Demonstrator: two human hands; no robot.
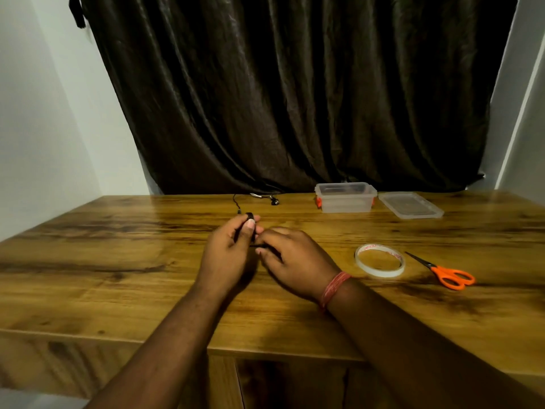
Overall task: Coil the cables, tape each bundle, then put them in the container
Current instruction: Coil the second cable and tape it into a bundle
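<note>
Wooden bench (118,261), frame centre: left hand (228,249) fingers grip thin black cable (249,219) coil; right hand (290,259) fingers pinch its lower end.

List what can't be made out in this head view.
- Coil of black cable: mostly hidden inside the left hand; loop count unreadable.
- Right hand fingertips: hidden behind the left hand.
- Far cable end: too small, plug type unclear.
- Tape roll print: blurred.
</note>
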